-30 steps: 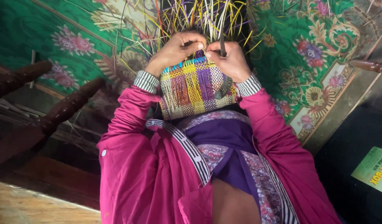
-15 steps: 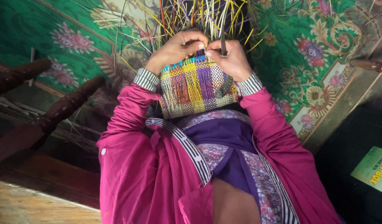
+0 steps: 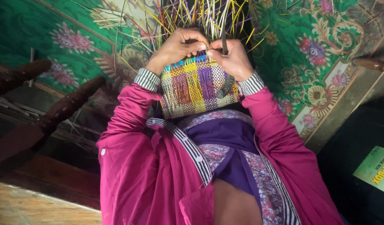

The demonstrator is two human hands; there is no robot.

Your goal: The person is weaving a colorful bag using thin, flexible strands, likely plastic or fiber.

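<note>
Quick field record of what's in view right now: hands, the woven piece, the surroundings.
left hand: pinching a strand at the weave's top edge
right hand: gripping the same edge, a dark tool held upright
woven basket: multicoloured checks, unfinished, resting on the lap
loose strips: sticking up past the hands
carpet: green, floral

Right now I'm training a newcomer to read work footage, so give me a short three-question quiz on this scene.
1. True or false: both hands meet at the top edge of the woven piece.
2. Which hand holds a dark, thin tool?
3. What fans out above the fingers: A) loose coloured strips, B) rope, C) wire?

Key: 1 true; 2 the right hand, while the left hand pinches the weave; 3 A.
</note>
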